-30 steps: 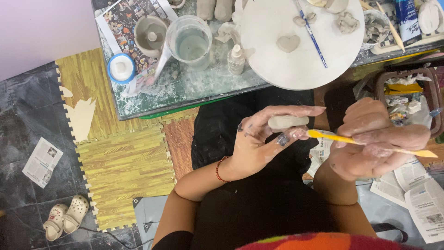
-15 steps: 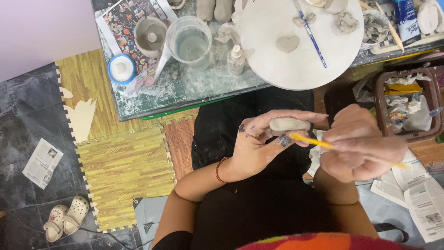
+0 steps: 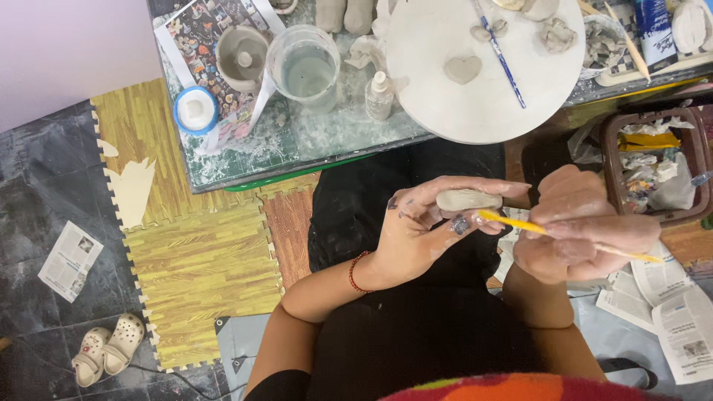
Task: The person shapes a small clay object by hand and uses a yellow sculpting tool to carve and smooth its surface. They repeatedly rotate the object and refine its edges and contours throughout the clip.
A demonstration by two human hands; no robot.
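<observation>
One small grey lump of soft clay (image 3: 468,200), pinched in left hand (image 3: 420,230) fingers; probably dents easily, so hold the ends. Right hand (image 3: 579,226) fingers pinch a thin yellow stick tool (image 3: 520,224).

I see open room over the lap below my hands; ahead the table (image 3: 312,148) edge blocks, a basket (image 3: 610,160) crowds the right.

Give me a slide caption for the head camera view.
Left hand holds a clay lump while right hand works it with a yellow tool.
</observation>
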